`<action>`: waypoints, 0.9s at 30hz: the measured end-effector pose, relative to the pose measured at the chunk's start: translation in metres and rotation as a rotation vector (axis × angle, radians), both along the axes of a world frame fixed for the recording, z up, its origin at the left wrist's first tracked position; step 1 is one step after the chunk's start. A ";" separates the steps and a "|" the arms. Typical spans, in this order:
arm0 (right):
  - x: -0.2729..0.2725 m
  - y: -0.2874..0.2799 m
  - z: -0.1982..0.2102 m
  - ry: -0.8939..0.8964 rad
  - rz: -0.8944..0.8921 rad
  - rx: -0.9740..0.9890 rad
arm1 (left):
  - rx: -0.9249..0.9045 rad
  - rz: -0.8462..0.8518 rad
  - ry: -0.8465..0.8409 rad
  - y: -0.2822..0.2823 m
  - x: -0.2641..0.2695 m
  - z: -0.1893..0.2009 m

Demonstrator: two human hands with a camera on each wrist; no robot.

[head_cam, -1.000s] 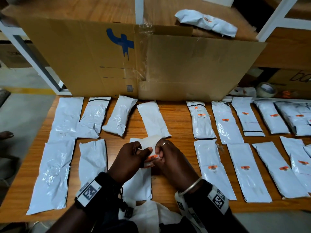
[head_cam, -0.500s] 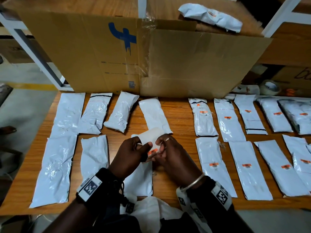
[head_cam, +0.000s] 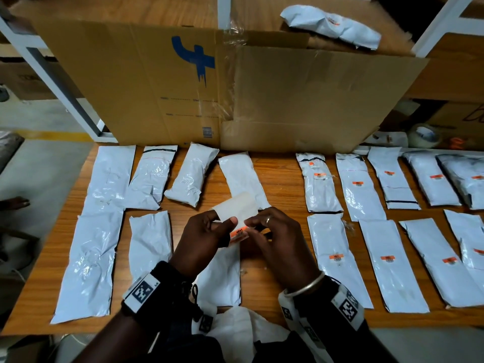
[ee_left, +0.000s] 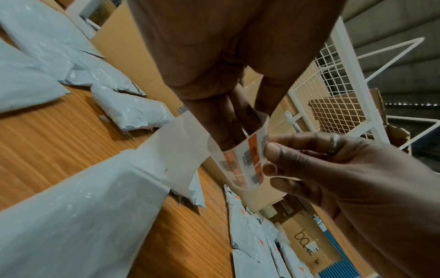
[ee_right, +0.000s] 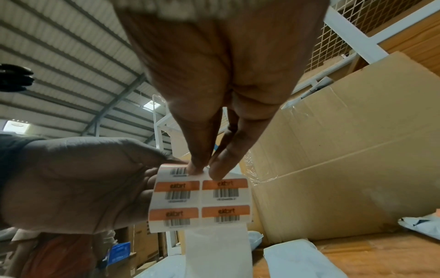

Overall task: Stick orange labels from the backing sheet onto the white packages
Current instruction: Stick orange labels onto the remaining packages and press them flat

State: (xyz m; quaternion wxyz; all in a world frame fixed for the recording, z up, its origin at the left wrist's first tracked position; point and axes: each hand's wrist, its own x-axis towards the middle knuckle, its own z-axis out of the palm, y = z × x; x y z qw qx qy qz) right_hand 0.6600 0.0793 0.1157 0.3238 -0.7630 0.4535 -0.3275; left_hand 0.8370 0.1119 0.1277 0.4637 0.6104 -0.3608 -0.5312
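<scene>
My left hand (head_cam: 225,226) holds the curled backing sheet (head_cam: 237,209) over its fingers. On the sheet (ee_right: 214,250) are several orange barcode labels (ee_right: 200,199). The thumb and forefinger of my right hand (ee_right: 204,170) pinch the edge of the topmost label on the sheet. Both hands hover over an unlabelled white package (head_cam: 222,276) at the table's near middle. More unlabelled packages (head_cam: 150,176) lie to the left. Packages with orange labels (head_cam: 337,255) lie in two rows on the right.
A large flattened cardboard box (head_cam: 209,85) stands upright along the back of the wooden table (head_cam: 280,176). One labelled package (head_cam: 330,24) lies on the shelf behind it. A tape roll (head_cam: 424,134) sits at the back right. White wire racks (ee_left: 338,97) stand beyond.
Both hands have stayed together over the near middle package. The right fingers have worked along the label edge and the sheet curls slightly more over the left fingers.
</scene>
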 end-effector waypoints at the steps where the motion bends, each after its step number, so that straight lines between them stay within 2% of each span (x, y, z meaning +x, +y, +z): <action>1: 0.000 0.000 0.000 0.006 0.006 -0.002 | 0.003 -0.013 0.015 0.000 0.000 0.000; 10: -0.004 -0.007 0.002 0.122 0.114 0.082 | -0.009 -0.062 -0.029 0.001 -0.002 0.001; 16: -0.004 -0.006 0.002 0.138 0.169 0.108 | 0.051 0.023 -0.008 -0.004 0.000 -0.007; 22: -0.004 0.003 0.014 0.014 0.156 0.115 | 0.186 0.119 0.030 -0.012 0.005 -0.025; 25: -0.015 0.005 0.021 -0.097 0.053 0.255 | 0.277 0.054 0.088 -0.016 0.002 -0.038; 27: -0.026 0.003 0.022 -0.140 -0.027 0.331 | 0.314 -0.047 0.086 -0.018 -0.002 -0.046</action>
